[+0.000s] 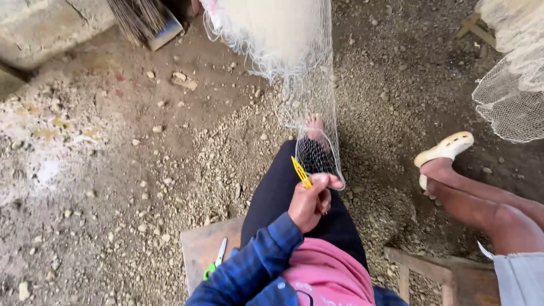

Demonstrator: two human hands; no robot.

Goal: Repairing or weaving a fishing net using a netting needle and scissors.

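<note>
My left hand [310,199], in a blue plaid sleeve, is closed around a yellow netting needle [301,171] that sticks up out of the fist. Its thumb and fingers also pinch the near edge of a fine white fishing net [317,102]. The net runs away from me over my dark-trousered leg [272,192] and my bare foot [315,126], up to a pale bundle at the top. My right hand is not in view.
Green-handled scissors [216,260] lie on the wooden bench [198,249] I sit on. Another person's bare leg [481,204] and cream sandal [445,148] are at the right, near a second net [510,102]. Around them is gravelly dirt ground [113,170], with a broom [139,17] at the top left.
</note>
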